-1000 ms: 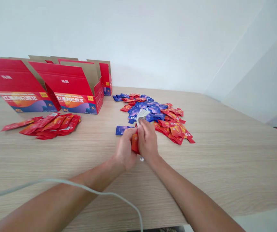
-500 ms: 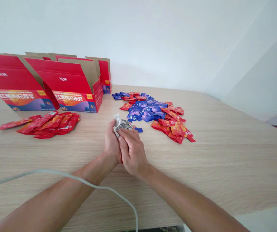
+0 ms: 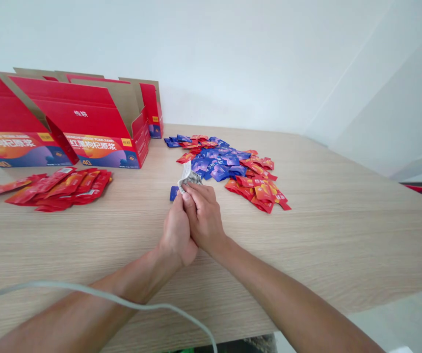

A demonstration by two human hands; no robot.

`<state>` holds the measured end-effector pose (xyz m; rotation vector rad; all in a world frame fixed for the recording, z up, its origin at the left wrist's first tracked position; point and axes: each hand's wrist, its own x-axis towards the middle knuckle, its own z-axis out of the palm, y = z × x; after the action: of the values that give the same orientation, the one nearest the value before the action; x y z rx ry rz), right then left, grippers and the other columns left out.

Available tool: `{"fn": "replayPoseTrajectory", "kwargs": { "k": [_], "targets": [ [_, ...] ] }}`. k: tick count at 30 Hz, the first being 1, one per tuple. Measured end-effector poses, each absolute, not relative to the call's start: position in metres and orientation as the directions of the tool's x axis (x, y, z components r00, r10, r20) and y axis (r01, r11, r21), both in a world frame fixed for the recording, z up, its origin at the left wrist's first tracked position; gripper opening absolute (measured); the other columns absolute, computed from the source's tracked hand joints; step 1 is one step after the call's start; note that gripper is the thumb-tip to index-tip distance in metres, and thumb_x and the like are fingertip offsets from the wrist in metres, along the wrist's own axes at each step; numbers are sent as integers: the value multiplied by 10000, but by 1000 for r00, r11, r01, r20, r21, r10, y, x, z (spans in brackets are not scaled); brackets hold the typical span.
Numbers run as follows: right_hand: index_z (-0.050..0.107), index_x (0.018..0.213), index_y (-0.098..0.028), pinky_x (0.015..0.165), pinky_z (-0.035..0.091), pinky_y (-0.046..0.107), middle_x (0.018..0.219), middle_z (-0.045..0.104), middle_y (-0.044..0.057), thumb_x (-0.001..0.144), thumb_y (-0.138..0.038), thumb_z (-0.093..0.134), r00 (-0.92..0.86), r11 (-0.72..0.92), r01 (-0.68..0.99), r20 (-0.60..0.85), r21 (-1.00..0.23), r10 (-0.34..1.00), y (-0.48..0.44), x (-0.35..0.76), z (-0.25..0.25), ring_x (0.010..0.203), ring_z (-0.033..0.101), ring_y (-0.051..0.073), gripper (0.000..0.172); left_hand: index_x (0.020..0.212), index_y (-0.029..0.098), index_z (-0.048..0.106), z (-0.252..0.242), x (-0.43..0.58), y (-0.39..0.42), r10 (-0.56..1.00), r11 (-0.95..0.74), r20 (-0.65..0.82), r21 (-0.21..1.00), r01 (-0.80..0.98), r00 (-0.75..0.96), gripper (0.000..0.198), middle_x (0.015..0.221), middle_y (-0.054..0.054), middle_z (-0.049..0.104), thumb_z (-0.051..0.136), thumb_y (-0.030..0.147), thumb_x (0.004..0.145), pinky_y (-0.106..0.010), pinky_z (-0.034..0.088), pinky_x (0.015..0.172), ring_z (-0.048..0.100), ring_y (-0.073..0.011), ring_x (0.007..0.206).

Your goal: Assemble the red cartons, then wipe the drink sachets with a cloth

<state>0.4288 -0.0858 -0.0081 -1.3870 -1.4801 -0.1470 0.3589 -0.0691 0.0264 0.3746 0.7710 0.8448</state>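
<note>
Both hands are pressed together above the middle of the table, fingers closed. My left hand (image 3: 177,230) lies underneath and to the left, curled around a crumpled white-and-grey piece (image 3: 187,175) with fine lines, whose kind I cannot make out. From the right, my right hand (image 3: 204,211) folds over it, thumb and fingers against the same piece. Most of it is hidden inside the hands. A small blue packet (image 3: 174,193) shows just left of the fingertips; whether it is held or lies on the table, I cannot tell. Beyond the hands are blue sachets (image 3: 218,163) and red sachets (image 3: 260,189).
Open red cartons (image 3: 96,125) stand at the back left. In front of them lies a pile of red sachets (image 3: 67,189). A pale cable (image 3: 122,299) crosses the near left over my forearm. The wooden table (image 3: 343,220) meets a white wall behind.
The view has shifted, so the cartons and piles appear further left. My hands have turned and closed more tightly together. Blue that showed right of them now shows on their left.
</note>
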Motion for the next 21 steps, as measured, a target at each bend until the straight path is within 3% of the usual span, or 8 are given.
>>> {"fn": "replayPoseTrajectory", "kwargs": {
  "k": [5,10,13,15,17,19,21],
  "targets": [
    [787,1267,-208,1111,537,442,1256,800,101,1108,-222,449,170,403,736,723,-545,669,-97,411,0,1192,703,254,373,786,202,660,45,350,-45,785,617,-388,562,-552,483,502,801,-94,740,364,470,1090,-346,663,835,765,-250,929],
    [792,1159,-196,1124,507,427,1230,807,103,1095,-257,478,146,489,592,682,-640,716,-101,407,3,1213,708,241,326,852,163,682,54,342,-29,800,600,-453,601,-528,394,634,762,-123,728,258,563,1102,-368,647,682,764,-275,813],
    [751,840,-218,886,558,347,879,773,38,1075,-369,512,109,477,361,544,-802,832,-100,419,2,922,724,207,367,898,166,677,52,336,-17,850,526,-415,641,-559,324,571,725,-85,710,262,493,1117,-331,616,614,733,-229,688],
    [658,683,-224,642,493,289,643,621,-18,1024,-497,598,116,389,140,405,-910,907,-99,432,4,648,608,158,441,867,170,651,51,333,-8,883,467,-373,645,-606,283,513,656,-47,660,296,437,1122,-281,579,564,670,-179,574],
    [657,678,-223,554,442,269,590,572,-44,916,-582,731,232,334,-77,309,-940,922,-98,448,9,550,532,134,437,782,176,596,52,329,-2,902,428,-350,636,-642,254,451,584,-16,585,368,382,1114,-223,519,504,587,-133,488],
    [726,772,-221,594,506,285,655,656,-32,822,-583,821,427,387,-213,271,-897,863,-96,463,15,585,603,155,378,727,181,545,52,327,2,902,429,-340,631,-646,267,418,548,2,525,426,325,1101,-186,455,454,526,-104,453],
    [763,851,-224,681,580,334,738,730,-7,808,-562,824,604,487,-231,269,-842,751,-93,476,20,686,700,201,346,727,178,543,52,326,2,880,474,-318,640,-604,353,389,545,12,503,459,276,1094,-168,413,426,501,-93,446]
  ]
}}
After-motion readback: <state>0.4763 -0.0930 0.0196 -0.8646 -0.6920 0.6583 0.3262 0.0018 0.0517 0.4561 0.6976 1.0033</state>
